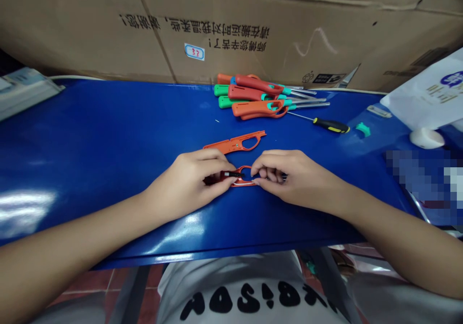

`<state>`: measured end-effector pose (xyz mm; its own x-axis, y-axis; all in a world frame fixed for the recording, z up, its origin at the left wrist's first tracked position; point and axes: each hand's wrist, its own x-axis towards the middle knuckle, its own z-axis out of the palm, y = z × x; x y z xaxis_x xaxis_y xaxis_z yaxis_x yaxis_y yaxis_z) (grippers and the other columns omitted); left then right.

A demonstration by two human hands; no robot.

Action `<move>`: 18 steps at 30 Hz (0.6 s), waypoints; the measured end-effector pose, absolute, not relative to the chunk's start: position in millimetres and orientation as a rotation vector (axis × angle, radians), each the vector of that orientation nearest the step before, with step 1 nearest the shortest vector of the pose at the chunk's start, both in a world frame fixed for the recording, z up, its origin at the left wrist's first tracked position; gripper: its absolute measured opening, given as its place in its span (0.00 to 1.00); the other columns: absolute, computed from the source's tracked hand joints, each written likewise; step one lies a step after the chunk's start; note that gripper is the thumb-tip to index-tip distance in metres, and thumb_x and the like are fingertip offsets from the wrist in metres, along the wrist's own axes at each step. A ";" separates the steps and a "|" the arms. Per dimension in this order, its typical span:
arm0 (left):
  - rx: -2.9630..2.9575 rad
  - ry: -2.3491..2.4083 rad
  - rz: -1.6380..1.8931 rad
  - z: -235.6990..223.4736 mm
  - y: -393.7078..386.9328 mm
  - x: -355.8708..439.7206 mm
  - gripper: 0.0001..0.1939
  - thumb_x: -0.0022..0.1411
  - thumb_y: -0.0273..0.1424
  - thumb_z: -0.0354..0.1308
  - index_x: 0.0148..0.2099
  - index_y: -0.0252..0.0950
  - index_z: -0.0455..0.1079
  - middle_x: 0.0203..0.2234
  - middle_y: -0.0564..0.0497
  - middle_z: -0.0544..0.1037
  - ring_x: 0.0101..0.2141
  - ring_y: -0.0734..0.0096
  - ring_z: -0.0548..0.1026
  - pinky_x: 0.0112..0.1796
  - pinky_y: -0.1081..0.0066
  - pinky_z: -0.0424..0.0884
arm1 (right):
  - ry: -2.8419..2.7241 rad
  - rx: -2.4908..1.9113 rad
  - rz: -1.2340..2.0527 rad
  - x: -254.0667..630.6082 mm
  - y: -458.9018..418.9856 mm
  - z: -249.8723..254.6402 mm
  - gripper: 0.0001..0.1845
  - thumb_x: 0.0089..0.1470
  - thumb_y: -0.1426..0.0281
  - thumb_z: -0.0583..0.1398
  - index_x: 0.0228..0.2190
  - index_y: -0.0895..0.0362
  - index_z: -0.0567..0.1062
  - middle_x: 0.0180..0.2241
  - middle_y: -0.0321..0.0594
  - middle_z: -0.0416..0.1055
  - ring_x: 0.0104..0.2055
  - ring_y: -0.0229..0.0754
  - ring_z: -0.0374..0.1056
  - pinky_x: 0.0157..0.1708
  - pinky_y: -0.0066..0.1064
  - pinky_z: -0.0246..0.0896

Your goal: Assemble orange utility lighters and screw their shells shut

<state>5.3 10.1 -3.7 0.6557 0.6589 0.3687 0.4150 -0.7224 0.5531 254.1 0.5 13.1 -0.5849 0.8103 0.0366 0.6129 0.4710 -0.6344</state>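
An orange lighter casing half lies between my hands, its trigger loop facing up toward the table's far side. My left hand closes its fingers and thumb around the left part of this half. A small black part shows beside the left fingertips, with a pale wire along the casing below. My right hand pinches at the casing's right end; a bit of metal shows behind its curled fingers. Just beyond my left fingers rests a second orange casing half, lying flat.
Several assembled long-necked lighters are piled at the back by a cardboard box. A black and yellow screwdriver lies to their right, near a small turquoise part. A white rounded object sits farther right on the blue table.
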 end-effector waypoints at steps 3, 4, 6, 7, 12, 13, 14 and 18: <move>2.439 0.872 0.742 2.3 8.8 2.8 0.08 0.65 0.25 0.63 0.46 0.33 0.79 0.38 0.49 0.80 0.34 0.75 0.78 0.34 0.78 0.74 | -2.402 -1.192 0.815 256.1 0.5 11.8 0.08 0.56 0.79 0.62 0.36 0.57 0.78 0.29 0.32 0.69 0.30 0.31 0.64 0.31 0.24 0.59; 2.448 0.871 0.728 3.6 8.8 1.8 0.08 0.65 0.24 0.63 0.46 0.33 0.80 0.38 0.49 0.80 0.34 0.75 0.78 0.34 0.78 0.74 | -2.401 -1.192 0.815 256.6 0.4 11.3 0.07 0.57 0.79 0.62 0.36 0.57 0.78 0.29 0.32 0.69 0.30 0.31 0.64 0.32 0.24 0.59; 2.480 0.852 0.712 4.6 9.2 0.2 0.07 0.66 0.24 0.62 0.45 0.33 0.80 0.38 0.49 0.80 0.36 0.73 0.79 0.37 0.76 0.75 | -2.403 -1.184 0.812 257.2 0.1 10.3 0.08 0.58 0.78 0.61 0.38 0.56 0.78 0.29 0.32 0.69 0.30 0.32 0.64 0.32 0.25 0.59; 2.498 0.837 0.715 4.2 9.7 -0.3 0.07 0.67 0.24 0.61 0.44 0.33 0.80 0.38 0.49 0.81 0.37 0.73 0.79 0.38 0.76 0.75 | -2.408 -1.177 0.810 257.3 0.0 9.9 0.08 0.58 0.78 0.61 0.39 0.56 0.78 0.30 0.32 0.69 0.31 0.32 0.64 0.33 0.25 0.59; 2.516 0.799 0.794 -3.0 12.3 0.3 0.06 0.68 0.23 0.61 0.43 0.33 0.80 0.38 0.48 0.81 0.37 0.73 0.80 0.40 0.75 0.75 | -2.440 -1.159 0.803 257.3 -0.4 8.9 0.13 0.60 0.76 0.60 0.46 0.54 0.77 0.31 0.32 0.70 0.33 0.34 0.66 0.33 0.27 0.59; 2.503 0.806 0.806 -4.5 12.5 0.9 0.06 0.67 0.24 0.62 0.43 0.33 0.80 0.37 0.49 0.81 0.36 0.73 0.80 0.40 0.76 0.75 | -2.442 -1.165 0.799 257.4 -0.3 8.9 0.13 0.60 0.77 0.60 0.46 0.54 0.76 0.31 0.32 0.70 0.33 0.34 0.66 0.33 0.27 0.59; 2.489 0.813 0.813 -5.7 12.7 1.5 0.06 0.67 0.24 0.62 0.42 0.33 0.80 0.37 0.49 0.81 0.36 0.73 0.80 0.39 0.76 0.75 | -2.444 -1.171 0.793 257.6 -0.3 9.0 0.13 0.60 0.77 0.60 0.46 0.54 0.76 0.31 0.32 0.70 0.34 0.35 0.67 0.33 0.27 0.59; 2.481 0.824 0.818 -7.1 12.8 3.4 0.05 0.67 0.23 0.62 0.40 0.33 0.81 0.36 0.49 0.80 0.36 0.74 0.79 0.39 0.76 0.74 | -2.459 -1.175 0.776 258.4 0.2 9.0 0.13 0.60 0.76 0.60 0.46 0.54 0.76 0.32 0.33 0.70 0.35 0.36 0.67 0.34 0.28 0.59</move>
